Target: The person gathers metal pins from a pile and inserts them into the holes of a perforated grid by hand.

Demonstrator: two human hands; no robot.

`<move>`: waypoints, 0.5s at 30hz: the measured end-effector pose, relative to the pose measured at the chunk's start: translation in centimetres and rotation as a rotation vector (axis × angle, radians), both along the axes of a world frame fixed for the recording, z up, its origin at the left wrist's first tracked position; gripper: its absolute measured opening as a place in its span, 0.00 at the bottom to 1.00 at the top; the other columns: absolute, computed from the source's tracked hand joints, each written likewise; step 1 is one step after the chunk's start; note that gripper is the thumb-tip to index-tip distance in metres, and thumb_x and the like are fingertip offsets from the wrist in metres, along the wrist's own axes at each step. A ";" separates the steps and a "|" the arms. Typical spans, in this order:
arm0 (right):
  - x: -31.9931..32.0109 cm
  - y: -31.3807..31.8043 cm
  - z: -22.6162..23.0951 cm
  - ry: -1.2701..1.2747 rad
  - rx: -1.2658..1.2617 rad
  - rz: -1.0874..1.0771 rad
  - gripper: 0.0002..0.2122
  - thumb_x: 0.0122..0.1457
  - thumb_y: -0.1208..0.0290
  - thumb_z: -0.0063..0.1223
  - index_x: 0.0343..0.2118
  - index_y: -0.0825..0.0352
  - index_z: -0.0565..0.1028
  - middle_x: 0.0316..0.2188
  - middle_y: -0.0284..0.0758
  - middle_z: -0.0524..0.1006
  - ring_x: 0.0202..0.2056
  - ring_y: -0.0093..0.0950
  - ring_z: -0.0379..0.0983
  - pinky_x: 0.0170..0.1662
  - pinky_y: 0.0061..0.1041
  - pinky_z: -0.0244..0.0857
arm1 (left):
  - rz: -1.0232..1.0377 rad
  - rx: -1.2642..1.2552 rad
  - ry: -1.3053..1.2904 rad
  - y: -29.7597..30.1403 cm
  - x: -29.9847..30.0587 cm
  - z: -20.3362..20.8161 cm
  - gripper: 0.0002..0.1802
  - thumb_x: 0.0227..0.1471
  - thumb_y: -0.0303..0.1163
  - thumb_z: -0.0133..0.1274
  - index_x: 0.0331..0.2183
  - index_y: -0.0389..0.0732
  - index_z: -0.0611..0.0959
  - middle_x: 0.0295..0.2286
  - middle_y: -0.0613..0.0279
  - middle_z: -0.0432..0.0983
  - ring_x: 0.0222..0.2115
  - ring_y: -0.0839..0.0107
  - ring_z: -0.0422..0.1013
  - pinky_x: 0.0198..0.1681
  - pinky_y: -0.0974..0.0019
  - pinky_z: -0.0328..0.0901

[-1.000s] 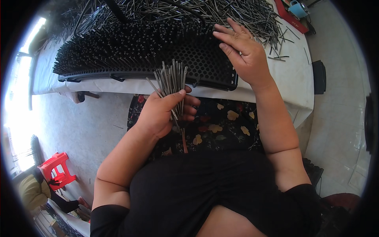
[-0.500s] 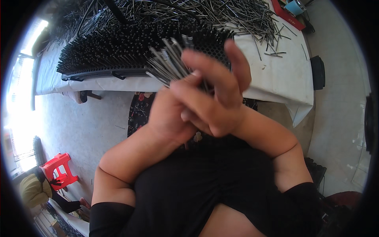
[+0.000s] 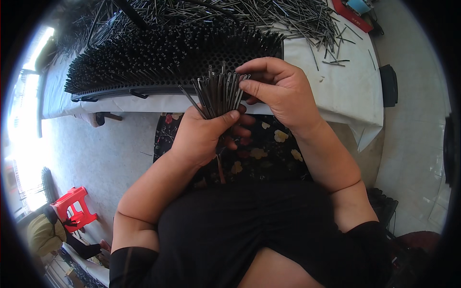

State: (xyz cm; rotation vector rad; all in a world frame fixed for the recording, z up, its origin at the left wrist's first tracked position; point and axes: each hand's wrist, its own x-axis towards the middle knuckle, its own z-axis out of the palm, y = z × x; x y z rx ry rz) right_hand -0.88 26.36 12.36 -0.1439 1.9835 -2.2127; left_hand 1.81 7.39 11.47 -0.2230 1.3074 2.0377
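A fanned bundle of thin dark metal rods [image 3: 216, 93] stands upright in my left hand [image 3: 197, 137], its fingers and thumb closed round the lower part. My right hand [image 3: 288, 91] is at the bundle's upper right edge, thumb and fingertips closing on rod ends there. One rod leans out to the left of the others. Just beyond the bundle is a long black perforated rack [image 3: 139, 91], densely filled with upright dark rods on its left and middle. Bare holes show in the rack behind my hands.
A large heap of loose rods [image 3: 283, 19] covers the far part of the white-covered table [image 3: 345, 91]. A red box [image 3: 353, 17] with a blue roll sits at the far right. On the floor at left is a red stool [image 3: 77, 209]; a person [image 3: 45, 230] is beside it.
My hands were crossed closely with the right one blurred over the bundle. Now they are apart, the bundle stands upright, and my right fingertips are at its upper right edge.
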 end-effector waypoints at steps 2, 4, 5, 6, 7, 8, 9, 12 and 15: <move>-0.1 0.2 -0.3 -0.036 -0.004 0.009 0.10 0.57 0.78 0.58 0.42 0.70 0.76 0.31 0.34 0.80 0.32 0.18 0.75 0.34 0.16 0.71 | -0.026 -0.093 0.029 0.3 -0.2 0.1 0.12 0.59 0.26 0.50 0.45 0.36 0.77 0.35 0.54 0.80 0.31 0.68 0.78 0.25 0.70 0.71; -0.2 0.6 -0.4 -0.050 -0.062 -0.088 0.09 0.57 0.79 0.57 0.42 0.71 0.76 0.31 0.35 0.80 0.32 0.19 0.77 0.34 0.16 0.72 | -0.036 -0.130 0.019 0.1 -0.5 -0.1 0.12 0.59 0.27 0.50 0.45 0.36 0.77 0.35 0.53 0.80 0.31 0.67 0.78 0.25 0.70 0.71; -0.6 1.1 -0.6 0.031 -0.101 -0.170 0.08 0.58 0.80 0.56 0.41 0.71 0.76 0.32 0.35 0.80 0.33 0.20 0.77 0.35 0.17 0.73 | -0.044 -0.167 0.011 -0.1 -0.7 -0.3 0.12 0.59 0.27 0.50 0.45 0.35 0.77 0.36 0.52 0.80 0.31 0.66 0.78 0.25 0.69 0.71; -1.3 1.9 -0.8 0.113 -0.140 -0.251 0.08 0.58 0.81 0.55 0.41 0.71 0.75 0.32 0.36 0.81 0.33 0.21 0.77 0.36 0.17 0.73 | -0.044 -0.166 0.011 -0.4 -1.0 -0.6 0.12 0.59 0.27 0.50 0.45 0.35 0.77 0.36 0.52 0.80 0.31 0.66 0.78 0.25 0.69 0.71; -2.2 3.2 -1.4 0.314 -0.084 -0.365 0.07 0.59 0.82 0.55 0.41 0.71 0.75 0.33 0.37 0.81 0.34 0.22 0.78 0.37 0.18 0.74 | -0.050 -0.181 -0.047 -0.5 -1.5 -0.9 0.12 0.59 0.28 0.50 0.45 0.35 0.76 0.36 0.51 0.80 0.32 0.65 0.78 0.26 0.69 0.71; -3.0 4.3 -2.0 0.431 -0.008 -0.449 0.07 0.59 0.82 0.55 0.41 0.72 0.75 0.33 0.37 0.81 0.34 0.22 0.78 0.38 0.18 0.74 | -0.050 -0.201 -0.107 -0.8 -1.7 -1.2 0.13 0.58 0.28 0.51 0.44 0.34 0.76 0.37 0.50 0.80 0.33 0.64 0.78 0.26 0.68 0.72; -3.7 5.2 -2.4 0.549 0.070 -0.531 0.08 0.58 0.82 0.55 0.41 0.72 0.75 0.34 0.38 0.81 0.35 0.22 0.78 0.39 0.18 0.74 | -0.051 -0.199 -0.108 -1.0 -1.7 -1.4 0.13 0.58 0.28 0.51 0.44 0.34 0.76 0.37 0.50 0.80 0.33 0.64 0.78 0.26 0.68 0.72; -4.4 5.9 -3.1 0.663 0.119 -0.552 0.08 0.57 0.84 0.56 0.40 0.72 0.76 0.34 0.37 0.81 0.36 0.22 0.78 0.41 0.19 0.74 | -0.024 -0.122 -0.183 -1.7 -1.9 -1.9 0.13 0.58 0.29 0.51 0.44 0.33 0.76 0.37 0.49 0.79 0.34 0.62 0.78 0.29 0.65 0.73; -4.4 6.0 -3.1 0.704 0.177 -0.563 0.08 0.57 0.85 0.56 0.39 0.73 0.76 0.34 0.37 0.81 0.36 0.22 0.79 0.42 0.19 0.74 | -0.022 -0.064 -0.207 -1.7 -2.1 -1.8 0.13 0.58 0.29 0.51 0.44 0.33 0.76 0.38 0.48 0.79 0.36 0.60 0.78 0.32 0.64 0.74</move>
